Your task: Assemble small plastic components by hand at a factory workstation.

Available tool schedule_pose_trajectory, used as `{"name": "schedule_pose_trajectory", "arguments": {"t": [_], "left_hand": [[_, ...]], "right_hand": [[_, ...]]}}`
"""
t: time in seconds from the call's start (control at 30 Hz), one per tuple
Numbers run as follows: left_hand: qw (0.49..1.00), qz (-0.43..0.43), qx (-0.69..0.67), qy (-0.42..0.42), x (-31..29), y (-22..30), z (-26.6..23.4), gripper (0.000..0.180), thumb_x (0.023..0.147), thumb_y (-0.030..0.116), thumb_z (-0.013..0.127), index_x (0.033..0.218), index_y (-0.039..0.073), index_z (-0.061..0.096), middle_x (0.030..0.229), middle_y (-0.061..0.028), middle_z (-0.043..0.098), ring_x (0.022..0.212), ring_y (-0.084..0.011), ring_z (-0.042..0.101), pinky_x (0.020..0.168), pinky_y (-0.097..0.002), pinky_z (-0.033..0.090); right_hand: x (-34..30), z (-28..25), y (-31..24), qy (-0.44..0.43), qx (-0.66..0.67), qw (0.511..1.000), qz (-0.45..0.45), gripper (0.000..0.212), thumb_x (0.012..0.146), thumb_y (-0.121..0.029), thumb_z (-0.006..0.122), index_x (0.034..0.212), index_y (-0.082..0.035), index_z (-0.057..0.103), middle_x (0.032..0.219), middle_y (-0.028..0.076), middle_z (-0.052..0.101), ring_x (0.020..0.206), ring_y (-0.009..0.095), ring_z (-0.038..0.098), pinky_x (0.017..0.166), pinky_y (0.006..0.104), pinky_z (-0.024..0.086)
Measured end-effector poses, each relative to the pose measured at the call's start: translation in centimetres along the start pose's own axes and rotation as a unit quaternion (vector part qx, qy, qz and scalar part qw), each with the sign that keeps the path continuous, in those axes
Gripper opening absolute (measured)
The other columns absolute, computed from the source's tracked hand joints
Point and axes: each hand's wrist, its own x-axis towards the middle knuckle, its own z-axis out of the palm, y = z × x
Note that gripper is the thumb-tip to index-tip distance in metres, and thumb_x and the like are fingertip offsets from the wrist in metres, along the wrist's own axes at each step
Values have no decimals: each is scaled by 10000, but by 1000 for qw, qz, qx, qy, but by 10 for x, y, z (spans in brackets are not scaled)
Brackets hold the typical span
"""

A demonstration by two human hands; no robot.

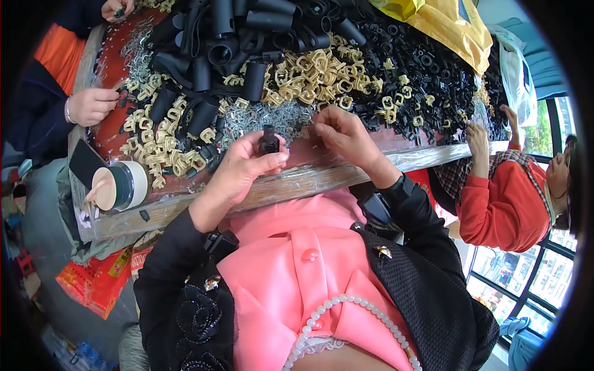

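Note:
My left hand [242,162] holds a small dark plastic part [269,142] upright between thumb and fingers, over the near edge of the table. To its right, my right hand [349,139] is closed, thumb and fingertips pinched together at the edge of a heap of small silvery metal pieces [250,119]. Whatever lies in that pinch is too small to make out. Beyond both hands, beige plastic buckle-like parts [312,74] are piled up, with black cylindrical tubes [255,81] behind and among them.
Small black parts [427,80] spread far right, below a yellow bag [455,31]. At the near left corner stand a lidded round container [133,184] and a dark phone-like slab [88,166]. Co-workers' hands [93,107] reach in at left; another person [504,201] sits at right. Wrapped wood edges the table [309,178].

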Motion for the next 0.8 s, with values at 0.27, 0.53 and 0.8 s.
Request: {"name": "schedule_pose_trajectory", "arguments": {"t": [0.27,0.53,0.8], "left_hand": [[996,65,39,36,19,-3,26,125,745,73,610,852,30,560,708,-9,566,589,-59,506,527,-181,410],[982,110,133,80,24,5,25,85,773,91,586,827,32,559,678,19,555,600,-32,484,537,-183,411],[961,152,175,151,33,-23,11,144,775,165,583,797,25,559,577,-6,533,524,-56,478,481,-214,405]], "right_hand": [[-5,13,-22,-64,390,907,147,83,831,-85,505,888,-48,458,724,-5,530,568,39,469,470,164,368],[1,21,-24,-21,416,890,184,77,823,-71,503,883,-59,456,708,-6,502,522,46,436,439,168,341],[2,32,-25,47,174,983,47,106,759,-44,554,832,-23,481,658,30,517,577,101,501,498,238,407]]}}
